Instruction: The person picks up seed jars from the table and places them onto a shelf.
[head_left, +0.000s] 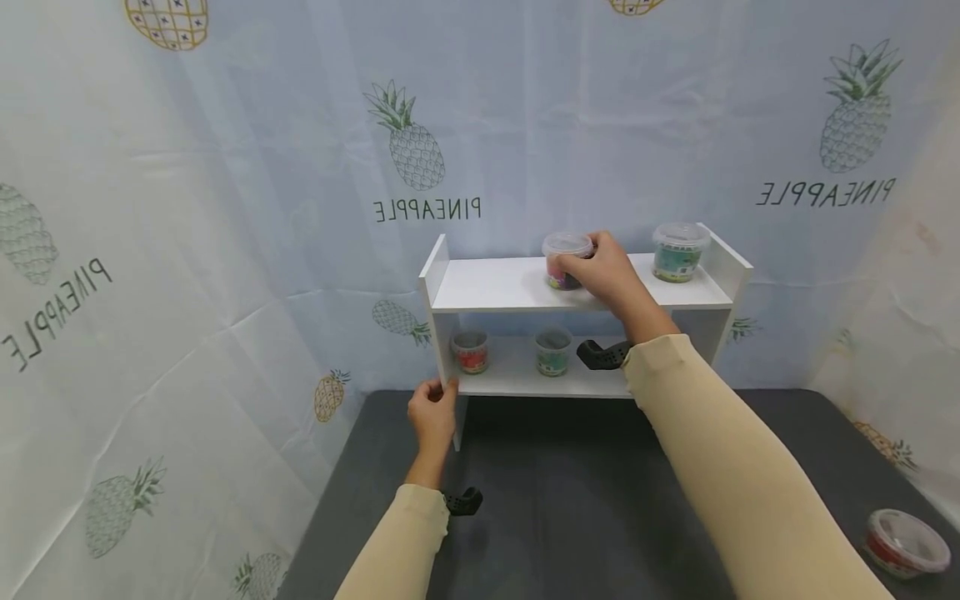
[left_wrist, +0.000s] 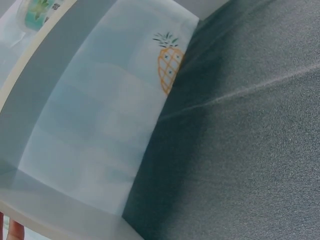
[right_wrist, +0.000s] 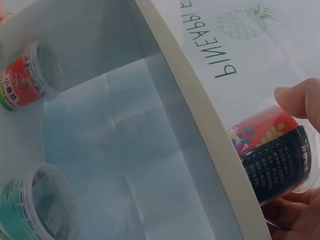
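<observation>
My right hand (head_left: pixel 606 271) grips a lidded plastic tub (head_left: pixel 565 260) with a red and dark label, at the upper board of a white two-tier shelf (head_left: pixel 487 285). In the right wrist view, thumb and fingers curl round that tub (right_wrist: pixel 275 155) from both sides. My left hand (head_left: pixel 435 412) pinches the shelf's left side panel near the lower board. To the right on the upper board stands a green-labelled tub (head_left: pixel 678 252). Below, a red-labelled tub (head_left: pixel 471 352) and another green-labelled tub (head_left: pixel 553 351) stand upright on the lower board.
A dark grey table (head_left: pixel 555 492) carries the shelf. At its right front edge lies a clear tub with a red band (head_left: pixel 906 543). Behind and to the left hangs a pineapple-print curtain (head_left: pixel 300 167). Black wrist devices (head_left: pixel 463 502) protrude below both sleeves.
</observation>
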